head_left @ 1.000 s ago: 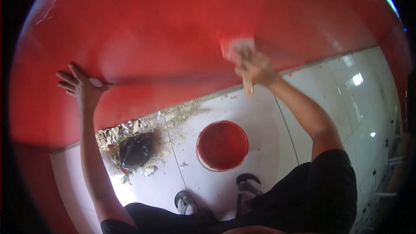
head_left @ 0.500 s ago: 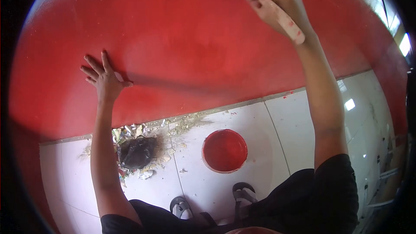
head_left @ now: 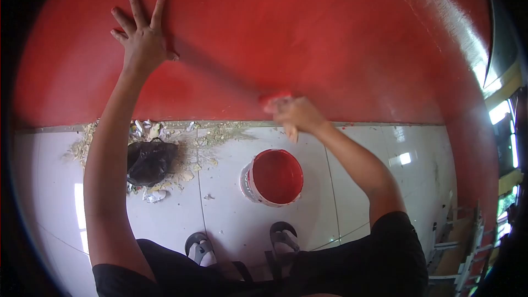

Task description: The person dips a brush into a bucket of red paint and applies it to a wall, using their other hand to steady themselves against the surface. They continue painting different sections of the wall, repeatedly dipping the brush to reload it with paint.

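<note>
My left hand (head_left: 144, 44) lies with spread fingers against the red wall (head_left: 330, 33) at the upper left. My right hand (head_left: 297, 114) is closed around the handle of a paintbrush (head_left: 274, 99), low on the wall near its bottom edge. The red-coated bristle end of the brush meets the wall and is blurred. Just below my right hand, a round bucket (head_left: 247, 179) with red paint inside stands on the floor.
A black plastic bag (head_left: 149, 160) lies on the white tiled floor (head_left: 231, 220) at the left, among scraped debris (head_left: 212, 138). My feet in sandals (head_left: 201, 247) are below the bucket. A ladder-like metal frame (head_left: 467, 247) is at the lower right.
My right hand has come down from the upper right with the brush to low on the wall. My left hand appears higher up. The view has tilted and shifted.
</note>
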